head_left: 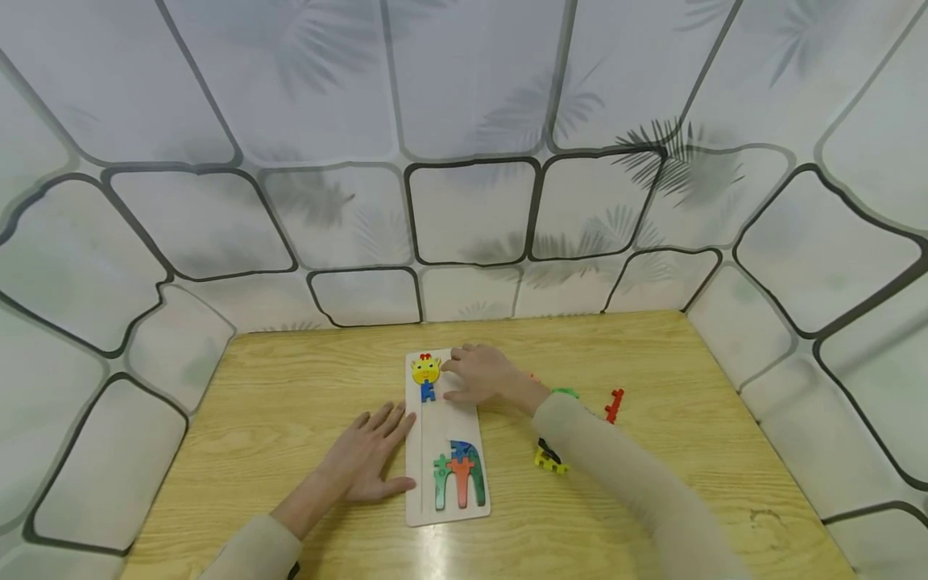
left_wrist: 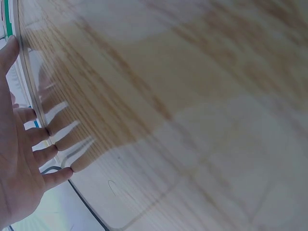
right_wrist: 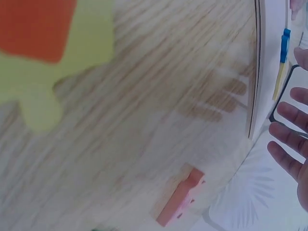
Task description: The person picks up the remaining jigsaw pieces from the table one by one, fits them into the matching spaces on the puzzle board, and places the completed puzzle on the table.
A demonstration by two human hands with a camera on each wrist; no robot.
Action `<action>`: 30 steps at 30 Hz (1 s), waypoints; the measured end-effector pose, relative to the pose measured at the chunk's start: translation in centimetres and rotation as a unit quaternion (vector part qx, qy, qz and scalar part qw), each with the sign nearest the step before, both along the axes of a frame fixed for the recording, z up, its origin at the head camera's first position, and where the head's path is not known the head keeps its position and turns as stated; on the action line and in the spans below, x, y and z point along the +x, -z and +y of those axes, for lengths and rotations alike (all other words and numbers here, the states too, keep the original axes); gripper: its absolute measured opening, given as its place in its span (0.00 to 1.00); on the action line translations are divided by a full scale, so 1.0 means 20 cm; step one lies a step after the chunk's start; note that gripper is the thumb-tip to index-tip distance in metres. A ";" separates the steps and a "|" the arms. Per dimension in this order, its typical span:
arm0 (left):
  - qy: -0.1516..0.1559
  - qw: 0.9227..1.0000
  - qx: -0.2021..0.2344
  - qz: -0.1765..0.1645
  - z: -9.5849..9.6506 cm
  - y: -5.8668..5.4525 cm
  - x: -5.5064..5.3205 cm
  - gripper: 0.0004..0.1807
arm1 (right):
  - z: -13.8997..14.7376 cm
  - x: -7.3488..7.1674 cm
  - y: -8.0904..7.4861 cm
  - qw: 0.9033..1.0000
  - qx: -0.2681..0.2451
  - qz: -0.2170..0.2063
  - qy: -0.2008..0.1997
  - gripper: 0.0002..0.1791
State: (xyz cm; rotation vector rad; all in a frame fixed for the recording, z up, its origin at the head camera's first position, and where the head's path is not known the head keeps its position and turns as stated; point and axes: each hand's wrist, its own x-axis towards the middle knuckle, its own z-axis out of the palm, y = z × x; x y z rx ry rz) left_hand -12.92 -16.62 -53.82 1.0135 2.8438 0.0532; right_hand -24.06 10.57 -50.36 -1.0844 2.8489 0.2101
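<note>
A white puzzle board (head_left: 449, 420) lies lengthwise between the hands. At its far end sit a yellow giraffe-head piece (head_left: 425, 371) and a blue neck piece (head_left: 428, 392) just below. Nearer the front, green leg pieces, an orange leg piece (head_left: 461, 482) and a blue body piece (head_left: 465, 449) are joined together. The left hand (head_left: 368, 457) lies flat on the table, fingertips and thumb at the board's left edge. Over the board's upper right side is the right hand (head_left: 484, 375), fingers apart beside the giraffe head. In the right wrist view, its loosely extended fingers (right_wrist: 288, 137) hold nothing visible.
Loose pieces lie right of the board: a red one (head_left: 614, 405), a green one (head_left: 565, 392) and a yellow one (head_left: 551, 461), some partly behind the right forearm. A patterned white curtain (head_left: 471, 217) surrounds the wooden table (head_left: 326, 370) at the back and sides.
</note>
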 end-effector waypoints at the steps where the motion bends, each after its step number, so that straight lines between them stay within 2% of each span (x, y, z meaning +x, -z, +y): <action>1: 0.000 1.000 0.000 0.000 0.00 0.00 0.00 0.58 | 0.01 0.00 0.00 1.000 0.001 -0.003 0.000 0.34; 14: 0.000 1.000 0.001 -0.001 0.00 0.01 0.00 0.58 | 0.12 -0.02 -0.01 1.000 -0.011 0.010 -0.010 0.33; 23: 0.003 1.000 0.002 0.000 0.00 0.00 0.00 0.57 | 0.21 -0.02 -0.03 0.999 -0.025 0.013 -0.042 0.32; 30: 0.001 1.000 0.009 -0.009 0.00 -0.02 0.00 0.57 | 0.27 -0.03 -0.01 0.999 -0.031 0.016 -0.041 0.31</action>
